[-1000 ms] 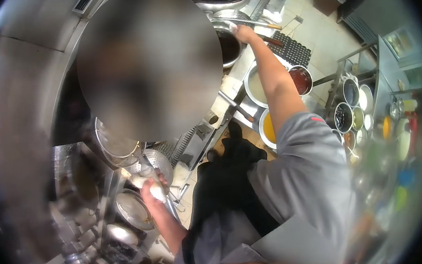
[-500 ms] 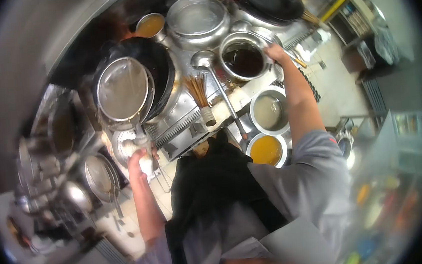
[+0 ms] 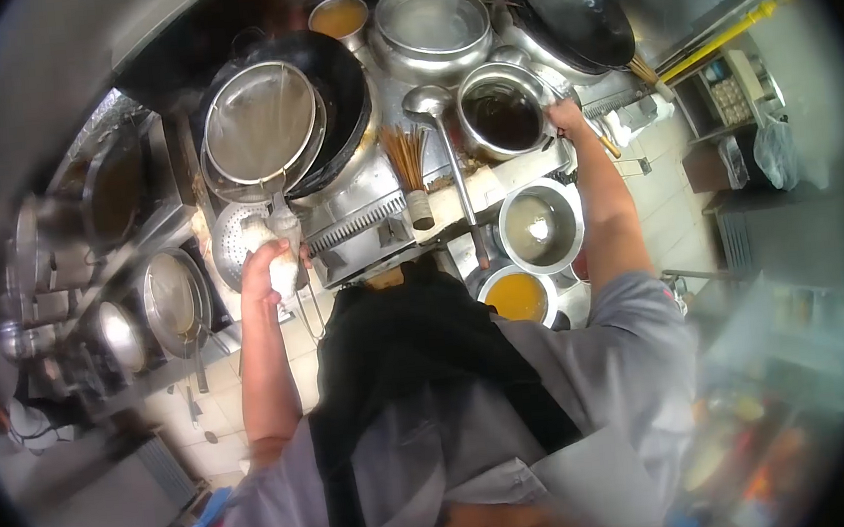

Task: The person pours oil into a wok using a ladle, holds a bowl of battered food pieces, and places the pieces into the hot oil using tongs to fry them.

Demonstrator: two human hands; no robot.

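My left hand is wrapped round a white cloth at the handles below a round strainer. That strainer lies over a black wok, and a perforated ladle is beside the hand. On the right, my right hand is closed at the edge of a steel pot of dark liquid; its exact hold is too small to make out. Between the hands are a steel ladle and a bamboo brush.
Nearer me stand a pot of cloudy liquid and a pot of yellow liquid. A large lidded pot and a second wok are at the back. More strainers stand at the left.
The view has swung up and left, bringing the woks and back pots into sight. A blurred round patch over the stove is gone. Both hands keep similar holds.
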